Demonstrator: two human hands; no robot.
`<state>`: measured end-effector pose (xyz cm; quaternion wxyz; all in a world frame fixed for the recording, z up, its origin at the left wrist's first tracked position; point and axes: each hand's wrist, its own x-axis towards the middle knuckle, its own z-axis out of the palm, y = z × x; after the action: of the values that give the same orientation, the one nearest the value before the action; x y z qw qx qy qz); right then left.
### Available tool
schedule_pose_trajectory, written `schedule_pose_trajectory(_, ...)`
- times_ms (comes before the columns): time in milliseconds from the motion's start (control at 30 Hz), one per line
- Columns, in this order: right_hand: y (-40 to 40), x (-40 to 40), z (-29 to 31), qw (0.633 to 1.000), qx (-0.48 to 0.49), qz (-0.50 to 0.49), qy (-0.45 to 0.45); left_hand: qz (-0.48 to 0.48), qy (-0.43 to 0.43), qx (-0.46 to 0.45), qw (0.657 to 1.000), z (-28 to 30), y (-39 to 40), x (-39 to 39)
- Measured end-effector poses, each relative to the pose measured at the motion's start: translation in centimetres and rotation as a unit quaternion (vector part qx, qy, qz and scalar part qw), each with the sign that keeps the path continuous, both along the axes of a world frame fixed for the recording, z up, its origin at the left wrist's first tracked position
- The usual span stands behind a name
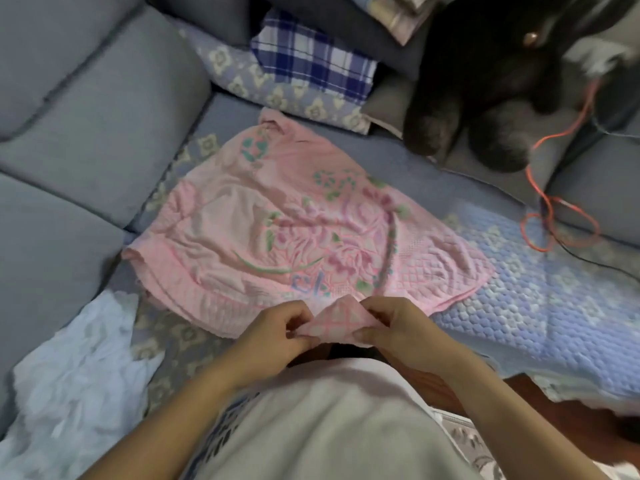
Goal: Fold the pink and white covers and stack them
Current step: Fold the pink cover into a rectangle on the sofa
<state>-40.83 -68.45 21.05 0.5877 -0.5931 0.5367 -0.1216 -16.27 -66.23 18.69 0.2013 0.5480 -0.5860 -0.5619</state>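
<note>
A pink cover point(277, 223) with a green and purple flower pattern lies spread and wrinkled on the sofa seat. Its near corner is lifted. My left hand point(277, 332) and my right hand point(394, 329) both pinch that corner, close together, just in front of my body. A crumpled white cover point(76, 386) lies at the lower left, on the seat edge beside my left arm, untouched.
A blue quilted seat pad point(526, 299) covers the sofa under and right of the pink cover. Grey back cushions point(86, 126) stand on the left. A plaid cloth point(311, 60) on a patterned pillow, a black plush toy point(491, 88) and an orange cable point(554, 216) lie behind.
</note>
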Motion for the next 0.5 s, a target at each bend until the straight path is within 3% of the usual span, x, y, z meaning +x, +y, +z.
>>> schedule_pose_trajectory(200, 2.8, 3.4, 2.1, 0.994, -0.043, -0.096, -0.017, -0.066, 0.003, 0.011, 0.998, 1.6, 0.1, 1.1)
schedule_pose_trajectory(400, 2.0, 4.6, 4.0, 0.995, -0.073, -0.057, 0.021, -0.094, 0.013, -0.004, 0.995, 1.9, 0.3, 1.7)
schedule_pose_trajectory(500, 2.3, 5.1, 5.3, 0.99, -0.117, -0.084, 0.008, -0.051, 0.056, -0.005, 0.997, 2.3, 0.1, 1.4)
